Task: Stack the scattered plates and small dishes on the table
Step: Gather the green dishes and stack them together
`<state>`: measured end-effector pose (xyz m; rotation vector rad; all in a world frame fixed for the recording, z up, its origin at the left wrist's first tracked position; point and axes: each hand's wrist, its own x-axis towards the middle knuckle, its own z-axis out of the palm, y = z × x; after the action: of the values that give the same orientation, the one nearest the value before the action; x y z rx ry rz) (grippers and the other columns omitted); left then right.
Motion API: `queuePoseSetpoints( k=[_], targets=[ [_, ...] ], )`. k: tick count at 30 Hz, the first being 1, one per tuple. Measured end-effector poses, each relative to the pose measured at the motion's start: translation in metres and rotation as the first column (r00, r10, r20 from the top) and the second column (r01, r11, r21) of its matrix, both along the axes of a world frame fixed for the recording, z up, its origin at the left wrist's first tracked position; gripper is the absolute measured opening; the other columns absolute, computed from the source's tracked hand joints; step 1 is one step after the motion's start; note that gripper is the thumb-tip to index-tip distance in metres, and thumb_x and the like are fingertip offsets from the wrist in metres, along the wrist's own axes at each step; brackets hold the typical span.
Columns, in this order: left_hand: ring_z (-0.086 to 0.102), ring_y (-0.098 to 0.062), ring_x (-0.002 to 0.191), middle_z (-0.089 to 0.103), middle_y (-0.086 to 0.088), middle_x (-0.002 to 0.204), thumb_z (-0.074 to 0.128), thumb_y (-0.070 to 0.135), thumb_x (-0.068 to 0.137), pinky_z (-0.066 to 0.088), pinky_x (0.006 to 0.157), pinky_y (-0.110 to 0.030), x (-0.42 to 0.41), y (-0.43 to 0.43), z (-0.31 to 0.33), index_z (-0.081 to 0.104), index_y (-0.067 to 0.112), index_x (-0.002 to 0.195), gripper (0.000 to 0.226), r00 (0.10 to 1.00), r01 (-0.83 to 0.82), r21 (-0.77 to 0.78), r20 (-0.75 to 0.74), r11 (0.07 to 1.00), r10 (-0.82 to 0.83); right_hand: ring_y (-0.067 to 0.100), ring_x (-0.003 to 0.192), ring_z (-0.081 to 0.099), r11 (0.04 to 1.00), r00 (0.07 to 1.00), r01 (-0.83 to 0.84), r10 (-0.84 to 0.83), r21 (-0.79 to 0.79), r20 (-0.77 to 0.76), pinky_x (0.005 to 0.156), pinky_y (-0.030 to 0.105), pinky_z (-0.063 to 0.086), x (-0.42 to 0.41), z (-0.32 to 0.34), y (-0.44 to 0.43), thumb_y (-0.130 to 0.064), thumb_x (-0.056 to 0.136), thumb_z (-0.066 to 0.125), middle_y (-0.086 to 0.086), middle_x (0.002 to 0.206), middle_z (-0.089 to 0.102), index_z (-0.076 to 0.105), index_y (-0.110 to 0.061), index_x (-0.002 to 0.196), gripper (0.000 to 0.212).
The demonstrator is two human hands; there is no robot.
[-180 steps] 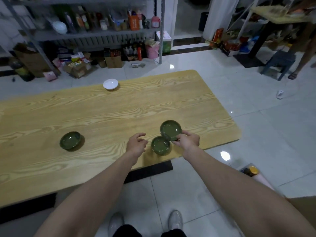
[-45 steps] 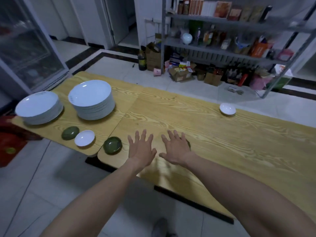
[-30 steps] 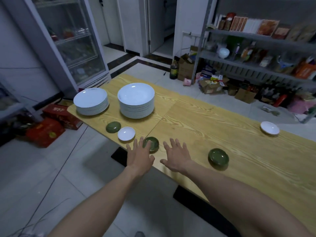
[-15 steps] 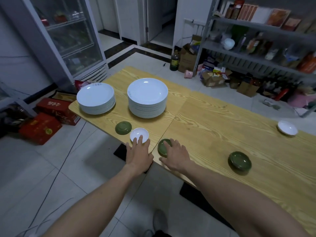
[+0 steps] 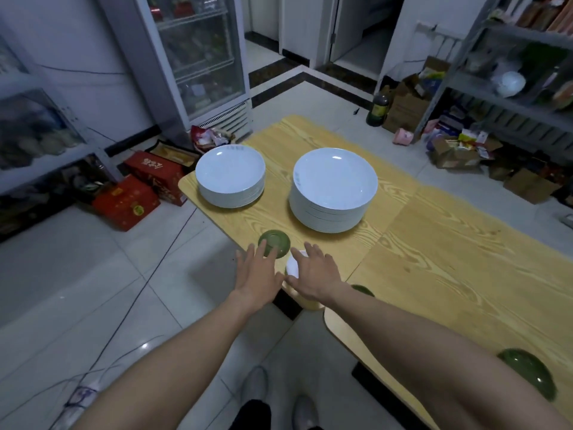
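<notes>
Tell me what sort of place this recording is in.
Probably a restaurant back room or storeroom. Two tall stacks of white plates sit on a wooden table, a glass-door fridge stands against the wall, and metal shelving with cardboard boxes of goods lines the side.

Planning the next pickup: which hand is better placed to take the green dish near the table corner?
Left. The left hand has its fingertips already over the green dish, while the right hand covers the white dish beside it.
</notes>
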<state>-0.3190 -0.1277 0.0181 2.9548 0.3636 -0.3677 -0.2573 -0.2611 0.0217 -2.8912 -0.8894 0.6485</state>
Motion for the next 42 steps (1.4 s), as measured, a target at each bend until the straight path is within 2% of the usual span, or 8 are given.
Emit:
queuePoseSetpoints(
  k=[5, 9, 15, 20, 27, 31, 36, 42],
  targets=[
    [0.031, -0.031, 0.139, 0.034, -0.012, 0.153, 0.050, 0.039, 0.096, 0.030, 0.112, -0.045, 0.029, 0.039, -0.016, 0.035, 0.020, 0.147, 0.057, 1.000, -0.010, -0.125, -0.020, 0.992, 0.008, 0.032, 0.146, 0.025, 0.991, 0.988, 0.127, -0.124, 0.033, -0.095, 0.112, 0.045, 0.032, 0.024, -0.013, 0.042, -0.046, 0.095, 0.050, 0.016, 0.159, 0.025, 0.027, -0.019, 0.154, 0.069],
    [0.049, -0.033, 0.116, 0.049, -0.013, 0.124, 0.061, 0.035, 0.091, 0.044, 0.091, -0.040, 0.061, 0.061, -0.027, 0.047, 0.016, 0.135, 0.049, 0.984, -0.179, -0.340, -0.072, 0.923, 0.164, 0.035, 0.114, 0.057, 0.894, 0.908, 0.390, -0.334, 0.222, -0.253, 0.087, 0.039, 0.048, 0.044, -0.026, 0.068, -0.033, 0.085, 0.062, 0.013, 0.117, 0.063, 0.057, -0.013, 0.123, 0.044],
    [0.053, -0.029, 0.119, 0.053, -0.012, 0.131, 0.074, 0.030, 0.085, 0.044, 0.090, -0.031, 0.104, 0.081, -0.045, 0.052, 0.007, 0.134, 0.058, 0.910, -0.414, -0.521, -0.218, 0.747, 0.353, 0.033, 0.111, 0.059, 0.751, 0.762, 0.630, -0.548, 0.199, -0.344, 0.088, 0.037, 0.049, 0.078, -0.043, 0.088, -0.027, 0.081, 0.073, 0.016, 0.120, 0.063, 0.057, -0.003, 0.123, 0.051],
    [0.056, -0.023, 0.083, 0.055, -0.002, 0.077, 0.084, 0.023, 0.076, 0.049, 0.075, -0.034, 0.115, 0.088, -0.052, 0.043, 0.018, 0.065, 0.043, 0.856, -0.513, -0.563, -0.289, 0.648, 0.428, 0.020, 0.065, 0.047, 0.683, 0.655, 0.723, -0.632, 0.102, -0.415, 0.054, 0.030, 0.034, 0.092, -0.056, 0.094, -0.037, 0.069, 0.087, 0.005, 0.069, 0.051, 0.054, -0.009, 0.070, 0.043],
    [0.068, -0.024, 0.063, 0.069, -0.015, 0.084, 0.082, -0.001, 0.073, 0.058, 0.055, -0.026, 0.117, 0.093, -0.058, 0.067, -0.001, 0.082, 0.018, 0.745, -0.623, -0.727, -0.438, 0.290, 0.504, 0.020, 0.071, 0.053, 0.528, 0.472, 0.846, -0.673, 0.077, -0.569, 0.053, 0.027, 0.040, 0.099, -0.060, 0.094, -0.023, 0.066, 0.091, 0.006, 0.077, 0.059, 0.061, -0.010, 0.079, 0.035],
    [0.067, -0.028, 0.070, 0.059, -0.013, 0.089, 0.078, -0.012, 0.071, 0.061, 0.064, -0.037, 0.118, 0.103, -0.058, 0.049, 0.012, 0.088, 0.042, 0.764, -0.568, -0.795, -0.413, 0.212, 0.496, 0.023, 0.081, 0.064, 0.399, 0.416, 0.896, -0.601, 0.195, -0.683, 0.074, 0.033, 0.055, 0.097, -0.058, 0.093, -0.009, 0.066, 0.090, 0.006, 0.089, 0.064, 0.060, -0.015, 0.090, 0.039],
    [0.065, -0.024, 0.075, 0.067, -0.007, 0.083, 0.069, -0.007, 0.076, 0.055, 0.071, -0.035, 0.116, 0.109, -0.063, 0.055, 0.025, 0.084, 0.037, 0.864, -0.412, -0.810, -0.202, 0.417, 0.460, 0.026, 0.077, 0.066, 0.532, 0.655, 0.754, -0.561, 0.385, -0.507, 0.070, 0.031, 0.054, 0.091, -0.052, 0.087, 0.008, 0.070, 0.080, 0.006, 0.079, 0.066, 0.068, -0.011, 0.073, 0.023],
    [0.063, -0.019, 0.081, 0.070, -0.002, 0.094, 0.049, 0.000, 0.091, 0.055, 0.083, -0.036, 0.104, 0.104, -0.083, 0.066, 0.024, 0.089, 0.029, 0.872, -0.405, -0.768, -0.160, 0.496, 0.463, 0.019, 0.103, 0.055, 0.748, 0.826, 0.555, -0.441, 0.364, -0.352, 0.084, 0.015, 0.037, 0.078, -0.065, 0.081, 0.008, 0.075, 0.062, 0.008, 0.112, 0.060, 0.077, -0.001, 0.101, 0.031]
  ],
)
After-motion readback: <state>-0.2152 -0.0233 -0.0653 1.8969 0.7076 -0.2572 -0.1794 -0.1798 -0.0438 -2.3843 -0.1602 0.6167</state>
